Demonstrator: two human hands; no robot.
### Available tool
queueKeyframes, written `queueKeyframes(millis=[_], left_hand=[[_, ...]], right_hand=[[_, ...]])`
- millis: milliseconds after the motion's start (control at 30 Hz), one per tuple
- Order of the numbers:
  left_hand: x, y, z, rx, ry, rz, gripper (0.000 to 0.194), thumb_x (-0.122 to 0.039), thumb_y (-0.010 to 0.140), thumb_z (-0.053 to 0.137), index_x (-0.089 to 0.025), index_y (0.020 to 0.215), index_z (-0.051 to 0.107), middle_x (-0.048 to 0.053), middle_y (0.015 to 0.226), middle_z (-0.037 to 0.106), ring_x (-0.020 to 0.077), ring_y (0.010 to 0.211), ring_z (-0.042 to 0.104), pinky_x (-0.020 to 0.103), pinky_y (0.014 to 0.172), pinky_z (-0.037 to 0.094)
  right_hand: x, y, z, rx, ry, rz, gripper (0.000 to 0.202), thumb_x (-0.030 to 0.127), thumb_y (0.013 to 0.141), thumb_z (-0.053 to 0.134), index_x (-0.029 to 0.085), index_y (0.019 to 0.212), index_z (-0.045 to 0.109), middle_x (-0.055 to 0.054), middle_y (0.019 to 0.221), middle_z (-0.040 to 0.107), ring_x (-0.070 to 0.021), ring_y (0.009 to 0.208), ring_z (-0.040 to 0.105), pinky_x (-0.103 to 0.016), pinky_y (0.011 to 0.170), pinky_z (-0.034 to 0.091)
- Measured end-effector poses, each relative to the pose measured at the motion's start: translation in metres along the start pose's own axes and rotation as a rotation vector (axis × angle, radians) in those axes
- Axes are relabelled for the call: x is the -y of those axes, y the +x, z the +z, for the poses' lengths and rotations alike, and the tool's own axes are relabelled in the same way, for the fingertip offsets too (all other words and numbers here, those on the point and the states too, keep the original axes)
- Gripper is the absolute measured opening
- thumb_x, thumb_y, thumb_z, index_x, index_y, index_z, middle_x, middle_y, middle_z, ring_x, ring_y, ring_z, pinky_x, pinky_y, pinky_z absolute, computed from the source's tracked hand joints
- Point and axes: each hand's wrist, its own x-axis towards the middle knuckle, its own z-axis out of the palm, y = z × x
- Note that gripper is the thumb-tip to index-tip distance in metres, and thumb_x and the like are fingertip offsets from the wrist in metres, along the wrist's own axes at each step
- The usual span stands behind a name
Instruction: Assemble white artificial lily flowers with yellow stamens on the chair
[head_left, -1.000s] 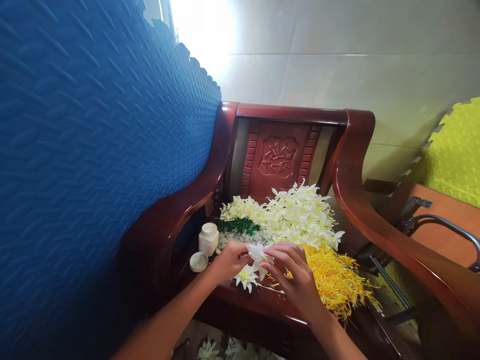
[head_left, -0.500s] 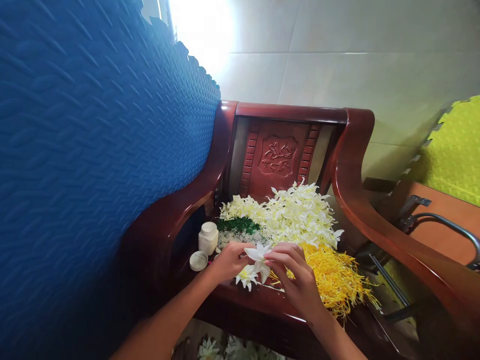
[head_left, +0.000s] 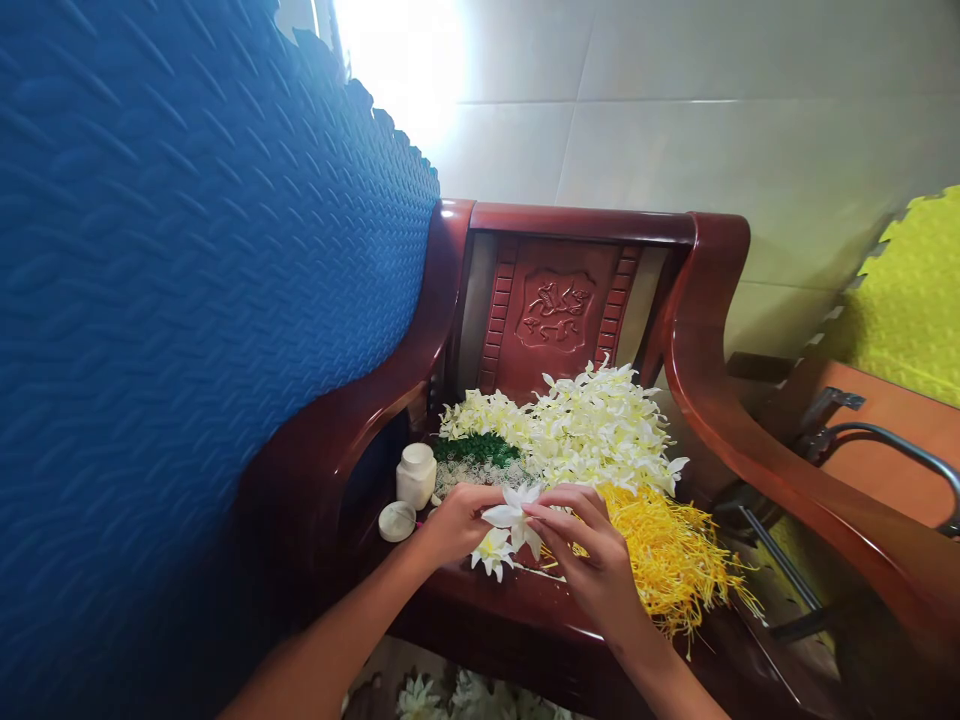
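Between my two hands is a white artificial flower [head_left: 516, 516] with pointed petals. My left hand [head_left: 463, 520] pinches it from the left, its fingertips partly hidden behind the petals. On the other side my right hand [head_left: 586, 540] grips a petal near the centre between thumb and fingers. A second white flower with a yellowish centre [head_left: 493, 553] lies on the seat just below. Behind the hands are a large pile of white flowers [head_left: 600, 425], green pieces [head_left: 480, 450] and small clear-white pieces [head_left: 480, 474]. Yellow strands [head_left: 675, 560] are heaped beside my right hand.
An open white jar [head_left: 416, 476] and its lid [head_left: 397, 521] stand at the left of the dark red wooden chair [head_left: 585, 224]. A blue mat [head_left: 187, 250] rises at left. More white flowers [head_left: 472, 698] lie below the seat.
The held flower has turned slightly and shifted a little to the left between my fingers. My right hand has moved slightly left with it.
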Motion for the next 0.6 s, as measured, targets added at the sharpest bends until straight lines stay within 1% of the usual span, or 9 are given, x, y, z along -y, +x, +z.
queueKeyframes(millis=[100, 200, 267, 367, 500, 600], left_hand=[[0.000, 0.000, 0.000, -0.027, 0.003, 0.005, 0.019, -0.012, 0.086, 0.049, -0.011, 0.084, 0.068, 0.001, 0.072, 0.061, 0.0119, 0.068, 0.049, 0.021, 0.063, 0.035], [0.000, 0.001, 0.001, -0.044, 0.031, -0.002, 0.017, -0.013, 0.086, 0.050, -0.011, 0.084, 0.067, 0.001, 0.073, 0.062, 0.0120, 0.067, 0.050, 0.021, 0.062, 0.035], [0.000, 0.002, 0.002, -0.066, 0.071, 0.003, 0.019, -0.015, 0.088, 0.050, -0.012, 0.077, 0.066, 0.000, 0.069, 0.061, 0.0114, 0.064, 0.049, 0.022, 0.061, 0.034], [-0.001, 0.004, 0.003, -0.094, 0.133, 0.045, 0.027, -0.017, 0.091, 0.049, -0.013, 0.068, 0.064, 0.000, 0.065, 0.058, 0.0112, 0.062, 0.049, 0.022, 0.061, 0.034], [-0.002, 0.005, 0.004, -0.106, 0.172, 0.087, 0.029, -0.011, 0.090, 0.045, -0.015, 0.071, 0.066, 0.002, 0.069, 0.061, 0.0117, 0.065, 0.053, 0.022, 0.063, 0.037], [-0.002, 0.005, 0.005, -0.118, 0.188, 0.088, 0.030, -0.006, 0.089, 0.044, -0.015, 0.073, 0.068, 0.003, 0.072, 0.062, 0.0118, 0.067, 0.055, 0.022, 0.064, 0.039]], right_hand=[[0.001, -0.001, 0.001, -0.005, -0.008, 0.008, 0.033, 0.011, 0.087, 0.060, 0.033, 0.111, 0.067, -0.004, 0.096, 0.066, -0.0211, 0.096, 0.058, -0.040, 0.084, 0.047], [0.003, -0.002, 0.002, -0.028, -0.022, 0.025, 0.030, 0.013, 0.086, 0.063, 0.031, 0.110, 0.068, -0.004, 0.097, 0.065, -0.0218, 0.096, 0.057, -0.040, 0.084, 0.046], [0.005, -0.002, 0.003, -0.066, -0.041, 0.051, 0.026, 0.016, 0.085, 0.065, 0.029, 0.107, 0.068, -0.004, 0.096, 0.065, -0.0221, 0.096, 0.057, -0.040, 0.084, 0.046], [0.006, -0.003, 0.008, -0.148, -0.057, 0.124, 0.016, 0.018, 0.086, 0.065, 0.027, 0.098, 0.070, -0.005, 0.094, 0.065, -0.0221, 0.094, 0.057, -0.041, 0.084, 0.045], [0.005, -0.003, 0.015, -0.223, -0.006, 0.254, 0.008, 0.024, 0.086, 0.065, 0.026, 0.091, 0.071, -0.005, 0.092, 0.064, -0.0219, 0.092, 0.058, -0.040, 0.083, 0.047], [0.002, -0.004, 0.020, -0.234, 0.089, 0.376, 0.010, 0.029, 0.085, 0.066, 0.026, 0.090, 0.073, -0.006, 0.096, 0.066, -0.0220, 0.095, 0.059, -0.041, 0.086, 0.048]])
